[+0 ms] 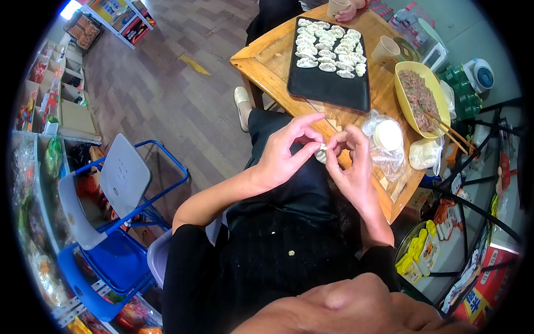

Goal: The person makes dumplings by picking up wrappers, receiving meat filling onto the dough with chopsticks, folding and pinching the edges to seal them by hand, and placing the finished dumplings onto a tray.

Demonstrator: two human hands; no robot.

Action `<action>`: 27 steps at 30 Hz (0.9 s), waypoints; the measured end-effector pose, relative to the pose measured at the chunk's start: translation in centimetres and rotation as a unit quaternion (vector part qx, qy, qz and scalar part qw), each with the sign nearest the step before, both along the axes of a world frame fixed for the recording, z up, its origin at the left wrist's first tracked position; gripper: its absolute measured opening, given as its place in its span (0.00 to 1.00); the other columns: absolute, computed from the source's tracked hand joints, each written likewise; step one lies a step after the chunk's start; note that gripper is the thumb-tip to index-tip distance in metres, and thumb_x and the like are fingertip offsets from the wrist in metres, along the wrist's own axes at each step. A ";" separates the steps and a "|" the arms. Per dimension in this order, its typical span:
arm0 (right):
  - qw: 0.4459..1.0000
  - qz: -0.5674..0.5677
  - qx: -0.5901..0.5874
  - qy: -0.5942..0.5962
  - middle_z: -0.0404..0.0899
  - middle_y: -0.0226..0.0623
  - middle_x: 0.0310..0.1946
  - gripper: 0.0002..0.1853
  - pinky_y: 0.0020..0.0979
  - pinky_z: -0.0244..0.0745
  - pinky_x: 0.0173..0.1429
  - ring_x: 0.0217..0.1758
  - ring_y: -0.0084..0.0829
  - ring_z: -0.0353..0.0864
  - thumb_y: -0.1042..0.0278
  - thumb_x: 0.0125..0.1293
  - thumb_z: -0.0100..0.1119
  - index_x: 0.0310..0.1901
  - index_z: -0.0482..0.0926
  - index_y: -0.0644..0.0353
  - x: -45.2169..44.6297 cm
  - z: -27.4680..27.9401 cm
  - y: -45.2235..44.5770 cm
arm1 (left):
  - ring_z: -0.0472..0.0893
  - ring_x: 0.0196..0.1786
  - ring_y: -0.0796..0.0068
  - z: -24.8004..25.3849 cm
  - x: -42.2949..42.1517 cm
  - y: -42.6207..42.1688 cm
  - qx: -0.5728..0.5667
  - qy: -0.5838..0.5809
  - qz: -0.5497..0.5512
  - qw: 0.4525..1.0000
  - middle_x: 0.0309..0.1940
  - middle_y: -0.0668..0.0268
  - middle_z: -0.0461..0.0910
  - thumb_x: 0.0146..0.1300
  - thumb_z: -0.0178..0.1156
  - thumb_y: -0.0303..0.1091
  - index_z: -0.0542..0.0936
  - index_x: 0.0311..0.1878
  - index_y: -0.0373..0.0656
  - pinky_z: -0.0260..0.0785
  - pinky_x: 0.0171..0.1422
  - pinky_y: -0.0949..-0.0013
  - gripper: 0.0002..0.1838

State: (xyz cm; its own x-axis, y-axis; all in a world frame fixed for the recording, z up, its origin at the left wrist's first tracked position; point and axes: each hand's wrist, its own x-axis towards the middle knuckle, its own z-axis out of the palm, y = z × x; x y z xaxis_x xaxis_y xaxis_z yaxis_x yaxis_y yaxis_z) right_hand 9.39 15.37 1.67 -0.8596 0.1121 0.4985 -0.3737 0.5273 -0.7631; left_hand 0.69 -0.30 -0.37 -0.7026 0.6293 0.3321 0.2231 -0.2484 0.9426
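Between my two hands, above my lap by the table edge, is a small pale dumpling (321,155). My left hand (290,146) pinches it with thumb and fingers from one side. From the other side, the thumb and fingertips of my right hand (350,158) close on it too. Much of the dumpling hides behind my fingers. Beyond my hands a black tray (328,93) carries rows of white dumplings (328,49). Right of it stands a yellow bowl (401,103) of minced filling (417,92) with chopsticks (449,131). Round dough wrappers (387,136) sit on a plastic bag nearer me.
The wooden table (258,53) has paper cups (385,50) at its far right. Another person's hand (346,12) is at the far edge. More pale dough (424,153) lies in a bag at right. Blue folding chairs (119,261) stand at left, beside stocked shelves (72,119).
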 end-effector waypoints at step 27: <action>0.916 0.058 -0.374 -0.136 0.68 0.41 0.54 0.29 0.31 0.77 0.56 0.55 0.30 0.75 0.80 0.69 0.55 0.68 0.56 0.61 -1.7 -1.3 3.1 | 0.76 0.48 0.79 -1.5 -1.9 3.9 0.075 -0.147 0.029 0.986 0.46 0.68 0.73 0.68 0.55 0.20 0.69 0.65 0.40 0.76 0.50 0.74 0.22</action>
